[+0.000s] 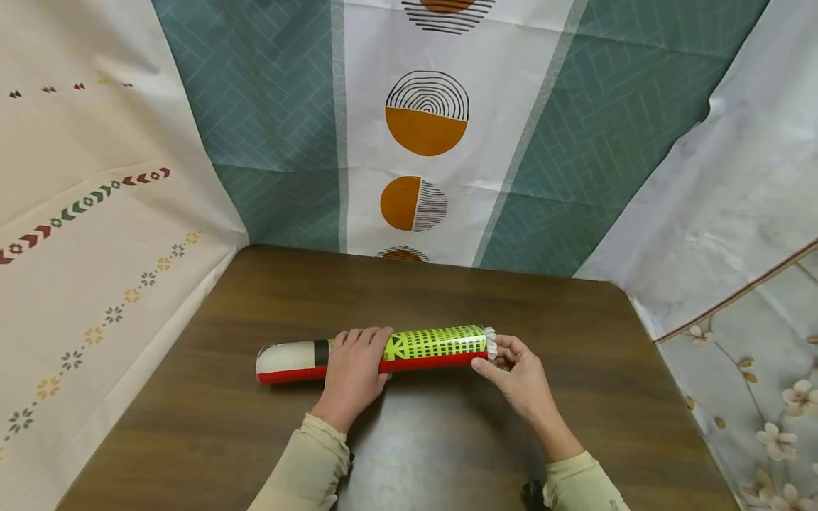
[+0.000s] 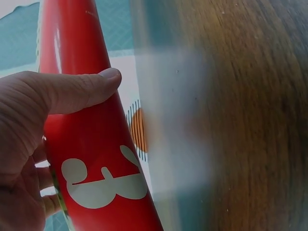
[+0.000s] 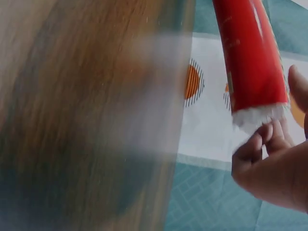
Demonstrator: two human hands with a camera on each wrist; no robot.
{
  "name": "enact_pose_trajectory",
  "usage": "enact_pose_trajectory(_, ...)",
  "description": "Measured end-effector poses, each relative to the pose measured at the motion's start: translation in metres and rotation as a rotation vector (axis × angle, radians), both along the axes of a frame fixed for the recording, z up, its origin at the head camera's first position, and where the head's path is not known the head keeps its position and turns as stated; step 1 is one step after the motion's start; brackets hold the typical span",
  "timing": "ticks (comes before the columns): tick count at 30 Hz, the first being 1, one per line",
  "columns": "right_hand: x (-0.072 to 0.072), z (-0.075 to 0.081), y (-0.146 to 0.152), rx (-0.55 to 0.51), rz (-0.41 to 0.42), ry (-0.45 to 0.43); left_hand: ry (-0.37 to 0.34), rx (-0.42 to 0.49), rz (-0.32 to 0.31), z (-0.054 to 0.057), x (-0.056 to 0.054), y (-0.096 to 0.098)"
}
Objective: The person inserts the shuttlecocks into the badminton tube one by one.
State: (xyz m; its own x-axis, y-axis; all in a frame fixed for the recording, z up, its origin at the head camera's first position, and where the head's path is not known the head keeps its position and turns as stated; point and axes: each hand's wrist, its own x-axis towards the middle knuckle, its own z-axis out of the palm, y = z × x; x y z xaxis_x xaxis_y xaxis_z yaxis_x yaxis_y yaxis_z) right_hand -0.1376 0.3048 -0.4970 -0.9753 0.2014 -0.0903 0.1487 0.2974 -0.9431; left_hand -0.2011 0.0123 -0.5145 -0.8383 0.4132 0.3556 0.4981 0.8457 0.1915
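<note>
A long shuttlecock tube, red below and yellow-green with a black grid pattern above, is held across the table. My left hand grips it around the middle; in the left wrist view the thumb lies across the red side, which bears white lettering. At the tube's right end shows the white frilled edge of a shuttlecock. My right hand is at this end, its curled fingers at the white edge and its thumb beside the tube's rim. The shuttlecock's other parts are hidden inside the tube.
The brown wooden table lies beneath both hands. A teal and white curtain with orange circles hangs behind it. Patterned cloths hang at the left and right sides.
</note>
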Motion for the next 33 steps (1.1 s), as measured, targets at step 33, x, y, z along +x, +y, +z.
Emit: enact_pose_trajectory(33, -0.005, -0.011, 0.028, 0.202, 0.026, -0.083, -0.234, -0.040, -0.045, -0.001, -0.042, 0.015)
